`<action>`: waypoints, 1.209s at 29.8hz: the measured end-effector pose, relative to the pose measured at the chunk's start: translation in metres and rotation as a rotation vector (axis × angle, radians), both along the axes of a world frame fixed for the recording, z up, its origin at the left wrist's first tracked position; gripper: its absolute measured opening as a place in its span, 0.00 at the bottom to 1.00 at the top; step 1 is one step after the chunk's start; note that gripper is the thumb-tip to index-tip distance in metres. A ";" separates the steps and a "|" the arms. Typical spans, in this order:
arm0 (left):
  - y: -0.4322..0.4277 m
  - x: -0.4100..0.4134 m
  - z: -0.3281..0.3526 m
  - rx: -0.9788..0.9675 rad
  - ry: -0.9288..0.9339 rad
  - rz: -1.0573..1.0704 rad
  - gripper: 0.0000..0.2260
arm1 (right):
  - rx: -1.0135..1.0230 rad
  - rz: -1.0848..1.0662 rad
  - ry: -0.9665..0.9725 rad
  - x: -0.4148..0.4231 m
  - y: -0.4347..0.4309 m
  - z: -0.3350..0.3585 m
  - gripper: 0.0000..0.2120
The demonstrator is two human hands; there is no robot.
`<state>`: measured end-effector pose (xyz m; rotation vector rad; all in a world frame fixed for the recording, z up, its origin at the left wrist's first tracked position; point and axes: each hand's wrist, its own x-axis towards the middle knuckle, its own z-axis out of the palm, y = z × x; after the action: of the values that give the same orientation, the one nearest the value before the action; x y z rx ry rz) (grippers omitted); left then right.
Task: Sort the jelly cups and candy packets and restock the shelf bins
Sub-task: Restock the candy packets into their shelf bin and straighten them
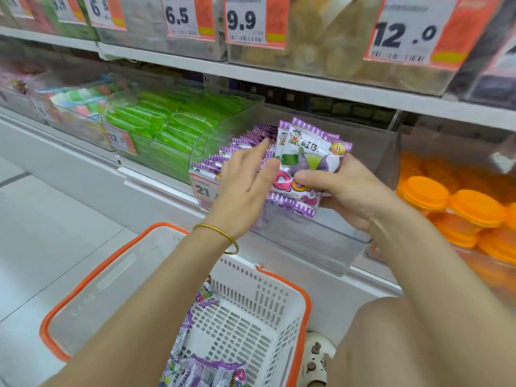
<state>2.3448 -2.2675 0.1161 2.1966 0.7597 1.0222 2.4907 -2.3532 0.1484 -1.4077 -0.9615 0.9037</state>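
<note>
My right hand point(351, 192) grips a stack of purple candy packets point(310, 152) over a clear shelf bin point(321, 241). My left hand point(245, 180), with a gold bangle on the wrist, has its fingers spread against the left side of that stack and against a row of the same purple packets point(237, 152) standing in the bin. Below my arms sits a white basket with an orange rim point(279, 300); more purple packets point(201, 370) lie at its bottom.
To the left stands a bin of green packets point(167, 127), then one of pastel sweets point(78, 99). On the right is a bin of orange jelly cups point(458, 208). The upper shelf holds bins with price tags point(245, 20). Grey floor lies left.
</note>
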 end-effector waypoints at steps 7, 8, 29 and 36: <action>0.022 -0.001 -0.034 0.293 0.326 0.159 0.29 | -0.231 -0.302 -0.144 0.036 0.024 -0.023 0.24; 0.022 0.000 -0.038 0.299 0.337 0.140 0.29 | -0.294 -0.307 -0.146 0.037 0.027 -0.029 0.26; 0.028 -0.027 -0.026 0.320 0.170 0.174 0.21 | -0.599 -0.192 -0.393 0.028 0.029 -0.032 0.36; 0.030 -0.102 -0.072 0.206 0.322 0.283 0.12 | -0.024 -0.076 -0.584 -0.077 -0.011 -0.043 0.11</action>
<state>2.2428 -2.2374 0.0443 2.5187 1.1834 0.9218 2.4137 -2.3639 0.1058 -1.7597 -1.3165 0.4465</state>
